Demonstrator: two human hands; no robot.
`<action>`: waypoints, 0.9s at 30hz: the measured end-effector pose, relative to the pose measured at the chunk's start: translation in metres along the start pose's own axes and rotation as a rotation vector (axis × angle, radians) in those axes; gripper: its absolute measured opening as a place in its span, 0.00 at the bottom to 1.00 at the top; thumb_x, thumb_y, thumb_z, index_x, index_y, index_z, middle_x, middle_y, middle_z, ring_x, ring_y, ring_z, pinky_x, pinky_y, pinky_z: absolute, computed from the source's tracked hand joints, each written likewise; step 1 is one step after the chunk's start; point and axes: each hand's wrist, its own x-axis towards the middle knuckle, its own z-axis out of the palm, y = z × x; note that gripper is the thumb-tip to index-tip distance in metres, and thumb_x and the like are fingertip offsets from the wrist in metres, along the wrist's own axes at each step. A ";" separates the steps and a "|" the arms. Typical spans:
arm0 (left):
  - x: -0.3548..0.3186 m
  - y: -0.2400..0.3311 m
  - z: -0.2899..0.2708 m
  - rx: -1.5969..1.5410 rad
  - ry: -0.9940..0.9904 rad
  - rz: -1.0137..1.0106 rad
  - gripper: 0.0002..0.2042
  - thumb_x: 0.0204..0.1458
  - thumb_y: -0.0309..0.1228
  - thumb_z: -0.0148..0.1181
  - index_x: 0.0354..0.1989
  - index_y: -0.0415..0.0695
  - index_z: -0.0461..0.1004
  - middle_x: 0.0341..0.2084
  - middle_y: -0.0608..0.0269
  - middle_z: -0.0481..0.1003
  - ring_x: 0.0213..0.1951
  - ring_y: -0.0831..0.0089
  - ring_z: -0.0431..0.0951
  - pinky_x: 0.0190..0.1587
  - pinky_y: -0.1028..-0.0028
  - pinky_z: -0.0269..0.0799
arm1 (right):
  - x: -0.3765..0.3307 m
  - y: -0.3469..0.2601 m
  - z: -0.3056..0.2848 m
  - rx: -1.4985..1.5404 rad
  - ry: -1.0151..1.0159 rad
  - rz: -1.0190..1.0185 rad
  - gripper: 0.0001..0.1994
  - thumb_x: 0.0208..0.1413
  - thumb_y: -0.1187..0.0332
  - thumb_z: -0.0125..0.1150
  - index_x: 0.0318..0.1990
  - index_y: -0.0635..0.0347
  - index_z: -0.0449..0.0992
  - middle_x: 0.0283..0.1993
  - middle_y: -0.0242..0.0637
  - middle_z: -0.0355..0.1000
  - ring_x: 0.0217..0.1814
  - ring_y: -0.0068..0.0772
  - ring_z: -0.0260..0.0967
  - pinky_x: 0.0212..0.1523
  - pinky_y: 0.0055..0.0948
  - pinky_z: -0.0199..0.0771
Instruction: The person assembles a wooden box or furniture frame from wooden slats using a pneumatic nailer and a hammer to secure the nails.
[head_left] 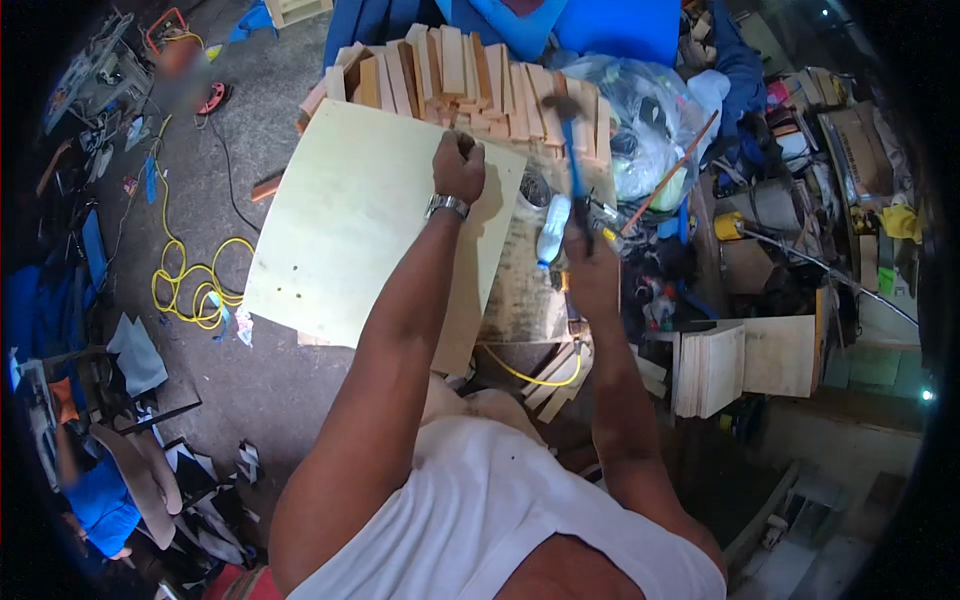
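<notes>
A pale plywood sheet (350,210) lies in front of me over the near part of a worn wooden worktop (525,290). My left hand (460,168) rests near the sheet's far right edge, fingers curled together. Anything pinched in them is too small to make out. My right hand (593,275) grips a hammer (573,150) by its dark handle. Its blue shaft points away from me, and the slightly blurred head is raised beside the stacked wood. A clear plastic bottle (552,230) and a round container (533,190) are between the sheet and the hammer.
Many cut wood strips (455,65) are stacked along the far side. Clear plastic bags (640,120) bulge at the far right. A yellow hose (190,290) coils on the floor at left. Plywood panels (745,365) stand to the right. Another person (105,505) is at lower left.
</notes>
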 end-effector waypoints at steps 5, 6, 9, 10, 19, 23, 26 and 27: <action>-0.006 0.009 0.009 -0.053 0.002 -0.030 0.10 0.53 0.33 0.62 0.34 0.38 0.72 0.26 0.50 0.78 0.30 0.55 0.79 0.36 0.62 0.74 | 0.011 -0.010 -0.051 0.790 0.328 -0.548 0.12 0.65 0.63 0.51 0.41 0.65 0.70 0.29 0.33 0.66 0.26 0.19 0.62 0.26 0.19 0.64; -0.007 0.017 0.016 -0.100 -0.017 -0.045 0.11 0.55 0.34 0.62 0.35 0.38 0.72 0.26 0.50 0.78 0.29 0.54 0.79 0.36 0.61 0.74 | 0.005 0.022 -0.037 0.609 0.366 -0.582 0.13 0.65 0.61 0.51 0.41 0.66 0.70 0.29 0.38 0.68 0.26 0.27 0.64 0.27 0.24 0.66; -0.003 0.008 0.019 0.009 -0.022 0.011 0.12 0.56 0.37 0.61 0.35 0.38 0.73 0.25 0.50 0.78 0.29 0.54 0.79 0.36 0.61 0.74 | 0.007 0.105 0.050 0.107 0.437 -0.652 0.18 0.64 0.57 0.49 0.40 0.68 0.72 0.29 0.54 0.72 0.25 0.51 0.68 0.29 0.41 0.71; -0.004 0.006 0.018 0.015 -0.031 0.007 0.12 0.56 0.37 0.61 0.35 0.38 0.73 0.25 0.50 0.78 0.29 0.54 0.79 0.36 0.61 0.74 | -0.018 0.077 0.056 -0.059 0.108 -0.130 0.23 0.65 0.53 0.50 0.41 0.70 0.72 0.32 0.63 0.74 0.34 0.68 0.71 0.35 0.53 0.69; 0.017 0.013 0.014 0.198 -0.140 0.026 0.16 0.50 0.40 0.68 0.32 0.38 0.74 0.26 0.53 0.80 0.31 0.60 0.81 0.38 0.62 0.76 | -0.177 0.194 0.048 0.073 -0.088 0.347 0.18 0.65 0.56 0.52 0.42 0.66 0.71 0.22 0.39 0.69 0.26 0.36 0.70 0.27 0.39 0.70; 0.000 -0.030 -0.027 -0.265 -0.177 -0.530 0.18 0.51 0.49 0.67 0.28 0.47 0.74 0.19 0.70 0.71 0.18 0.77 0.69 0.19 0.74 0.65 | -0.297 0.187 -0.003 -0.047 -0.233 0.618 0.30 0.63 0.42 0.46 0.50 0.66 0.75 0.38 0.63 0.75 0.45 0.66 0.73 0.46 0.55 0.70; -0.062 0.017 -0.058 -0.563 -0.372 -0.645 0.17 0.57 0.49 0.60 0.27 0.50 0.69 0.18 0.72 0.68 0.16 0.81 0.64 0.16 0.79 0.58 | -0.439 0.238 0.009 -0.220 -0.112 0.804 0.33 0.61 0.40 0.49 0.48 0.69 0.75 0.40 0.64 0.75 0.49 0.65 0.72 0.48 0.55 0.69; -0.075 0.028 -0.081 -0.648 -0.446 -0.736 0.16 0.58 0.48 0.59 0.27 0.50 0.68 0.17 0.73 0.67 0.16 0.82 0.63 0.15 0.81 0.57 | -0.487 0.259 0.021 -0.210 -0.066 0.604 0.32 0.61 0.41 0.50 0.42 0.70 0.76 0.32 0.61 0.75 0.37 0.63 0.75 0.41 0.54 0.72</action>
